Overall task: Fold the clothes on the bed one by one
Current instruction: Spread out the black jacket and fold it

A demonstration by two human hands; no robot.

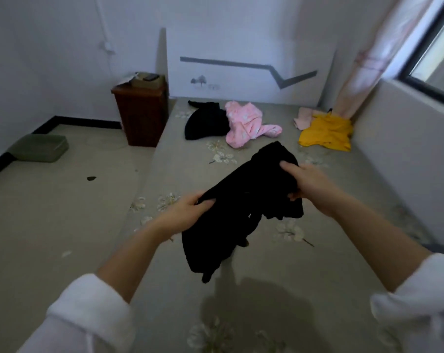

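Observation:
A black garment [243, 200] hangs bunched in the air above the bed [279, 276], which has a grey flowered sheet. My left hand [187, 211] grips its lower left edge. My right hand [307, 183] grips its upper right part, fingers curled into the cloth. Further back on the bed lie another black garment [205, 121], a pink garment [246, 126], a yellow garment [327, 133] and a pale pink piece [303, 118] by the curtain.
A dark wooden nightstand [142, 113] stands left of the bed at the headboard wall. A green tray [40, 147] lies on the floor at the left. A low white wall [406, 154] under the window borders the bed's right side.

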